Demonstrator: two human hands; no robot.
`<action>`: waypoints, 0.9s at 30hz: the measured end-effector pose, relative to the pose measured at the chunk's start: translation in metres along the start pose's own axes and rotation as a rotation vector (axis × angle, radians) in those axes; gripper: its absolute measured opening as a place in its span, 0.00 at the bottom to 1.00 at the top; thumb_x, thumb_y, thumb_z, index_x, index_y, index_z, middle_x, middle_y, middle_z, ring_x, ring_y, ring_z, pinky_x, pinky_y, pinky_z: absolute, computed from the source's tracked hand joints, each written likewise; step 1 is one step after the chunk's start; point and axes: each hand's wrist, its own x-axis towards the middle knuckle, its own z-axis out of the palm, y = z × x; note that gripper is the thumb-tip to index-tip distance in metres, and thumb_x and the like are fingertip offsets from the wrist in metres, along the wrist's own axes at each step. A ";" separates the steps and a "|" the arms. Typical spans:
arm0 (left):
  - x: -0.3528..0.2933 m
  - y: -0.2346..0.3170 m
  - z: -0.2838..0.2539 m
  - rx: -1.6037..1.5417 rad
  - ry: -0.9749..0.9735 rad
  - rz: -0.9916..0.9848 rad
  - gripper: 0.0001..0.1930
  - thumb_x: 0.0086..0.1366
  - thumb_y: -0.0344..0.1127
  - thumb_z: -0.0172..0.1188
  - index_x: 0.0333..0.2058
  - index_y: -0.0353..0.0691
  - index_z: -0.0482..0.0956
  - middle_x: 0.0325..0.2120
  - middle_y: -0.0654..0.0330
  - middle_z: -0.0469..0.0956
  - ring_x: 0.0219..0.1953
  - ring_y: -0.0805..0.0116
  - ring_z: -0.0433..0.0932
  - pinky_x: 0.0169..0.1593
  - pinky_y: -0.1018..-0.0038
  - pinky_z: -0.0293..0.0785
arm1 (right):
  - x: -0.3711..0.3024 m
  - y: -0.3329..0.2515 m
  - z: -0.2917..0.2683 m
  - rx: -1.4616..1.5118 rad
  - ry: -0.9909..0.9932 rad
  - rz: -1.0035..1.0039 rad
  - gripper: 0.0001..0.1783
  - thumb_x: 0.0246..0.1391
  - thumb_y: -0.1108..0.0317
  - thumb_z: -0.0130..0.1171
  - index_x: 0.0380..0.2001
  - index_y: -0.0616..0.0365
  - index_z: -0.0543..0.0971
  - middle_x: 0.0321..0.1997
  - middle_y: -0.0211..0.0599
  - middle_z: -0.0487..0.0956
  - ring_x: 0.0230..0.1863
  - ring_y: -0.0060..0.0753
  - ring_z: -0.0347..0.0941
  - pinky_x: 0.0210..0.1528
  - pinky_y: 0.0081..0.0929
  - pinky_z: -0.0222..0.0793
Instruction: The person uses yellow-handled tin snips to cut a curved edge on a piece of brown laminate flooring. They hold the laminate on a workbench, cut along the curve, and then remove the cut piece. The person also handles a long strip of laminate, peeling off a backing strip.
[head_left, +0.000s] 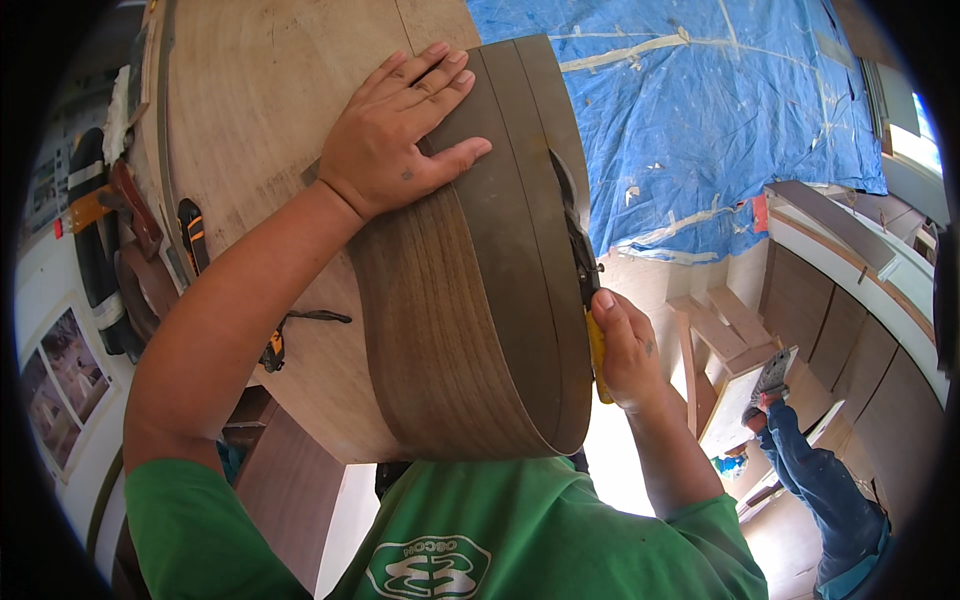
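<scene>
You appear to be at the trimming step: your right hand [632,345] has its fingers wrapped around the yellow-handled snips [598,345], whose dark blades lie at the right border of the curled sheet [500,250]. From here you cannot tell how far the blades are parted. Your left hand [395,150] lies flat on the sheet's far left part — fingers a little spread, thumb held away from them, nothing pinched. The sheet is in front of you, over the right side of the plywood counter [270,100], its near end bent round in a loop beside your green shirt [470,510].

The next move seems to call for a steady left palm and short bites along the long thin line nearest the right border, with the curve kept from springing or cracking.

The sheet looks thin and springy: matt grey-brown on its inner face, streaked brown wood grain on the outer. The counter's pale plywood is smooth and faintly figured. An orange-and-black knife [193,235] lies to the left, and the blue tarp [690,120] at far right is crumpled, patched with pale tape. Near right — well apart from you — a co-worker's blue sleeve [815,490] shows beside some wooden pieces.
</scene>
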 end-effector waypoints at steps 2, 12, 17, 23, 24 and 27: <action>0.000 0.000 0.000 -0.003 0.000 0.001 0.29 0.61 0.55 0.69 0.53 0.40 0.84 0.59 0.58 0.80 0.67 0.64 0.71 0.72 0.60 0.62 | 0.001 0.003 -0.001 -0.006 0.001 -0.009 0.24 0.76 0.52 0.44 0.37 0.61 0.78 0.34 0.26 0.74 0.37 0.17 0.65 0.42 0.22 0.64; 0.000 0.001 -0.001 -0.033 -0.009 0.009 0.29 0.58 0.48 0.73 0.54 0.36 0.82 0.60 0.56 0.79 0.67 0.59 0.71 0.71 0.57 0.63 | 0.001 0.006 -0.001 -0.055 0.018 -0.016 0.26 0.75 0.49 0.45 0.32 0.60 0.76 0.31 0.24 0.72 0.36 0.18 0.63 0.41 0.22 0.63; 0.000 0.001 -0.001 -0.052 -0.017 0.004 0.30 0.57 0.45 0.75 0.55 0.36 0.81 0.61 0.55 0.78 0.68 0.57 0.71 0.71 0.55 0.64 | 0.002 0.008 -0.002 -0.059 0.006 -0.030 0.26 0.75 0.49 0.44 0.34 0.61 0.77 0.31 0.26 0.72 0.36 0.18 0.64 0.41 0.22 0.64; 0.001 0.001 -0.004 -0.056 -0.016 0.008 0.30 0.57 0.45 0.75 0.55 0.36 0.81 0.61 0.55 0.78 0.68 0.57 0.71 0.70 0.55 0.64 | -0.004 -0.014 -0.006 -0.145 0.000 0.096 0.29 0.73 0.45 0.46 0.43 0.64 0.80 0.34 0.33 0.77 0.38 0.21 0.70 0.42 0.24 0.67; 0.000 0.000 -0.002 -0.058 -0.018 0.004 0.30 0.57 0.45 0.75 0.55 0.35 0.81 0.60 0.55 0.78 0.68 0.57 0.71 0.70 0.55 0.64 | -0.004 -0.009 -0.010 -0.181 -0.008 0.094 0.30 0.72 0.44 0.47 0.45 0.64 0.80 0.35 0.34 0.78 0.38 0.22 0.71 0.41 0.24 0.68; -0.001 0.000 -0.003 -0.057 -0.017 0.004 0.30 0.57 0.45 0.74 0.55 0.35 0.81 0.60 0.55 0.79 0.68 0.57 0.71 0.70 0.55 0.63 | -0.013 -0.002 -0.024 -0.226 -0.045 0.185 0.32 0.68 0.42 0.51 0.49 0.65 0.79 0.35 0.38 0.79 0.36 0.24 0.74 0.37 0.24 0.69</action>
